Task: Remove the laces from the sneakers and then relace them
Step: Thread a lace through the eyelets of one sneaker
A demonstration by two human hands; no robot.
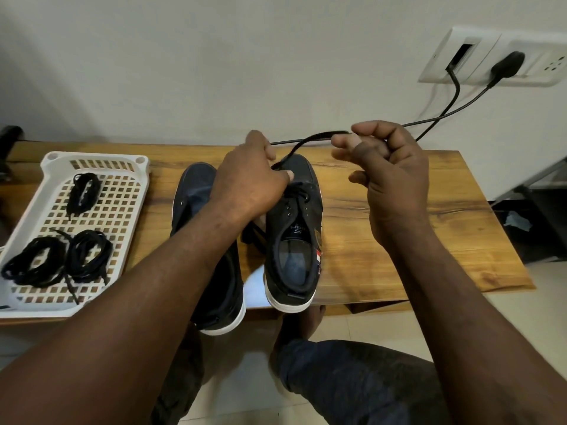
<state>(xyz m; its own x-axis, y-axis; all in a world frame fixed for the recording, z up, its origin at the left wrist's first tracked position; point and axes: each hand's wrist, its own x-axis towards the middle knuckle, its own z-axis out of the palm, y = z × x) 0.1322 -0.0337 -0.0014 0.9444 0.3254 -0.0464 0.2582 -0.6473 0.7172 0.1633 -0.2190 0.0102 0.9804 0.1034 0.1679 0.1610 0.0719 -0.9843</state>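
Observation:
Two black sneakers with white soles stand side by side on the wooden table, heels over its front edge. The right sneaker has a black lace partly threaded through its eyelets. My left hand rests on its toe end and pinches the lace near the front eyelets. My right hand is raised to the right and pinches the free end of that lace, which stretches between the hands. The left sneaker is largely covered by my left forearm.
A white perforated tray at the table's left holds three bundles of black laces. A wall socket plate at the upper right has black cables hanging toward the table. My knees are below the front edge.

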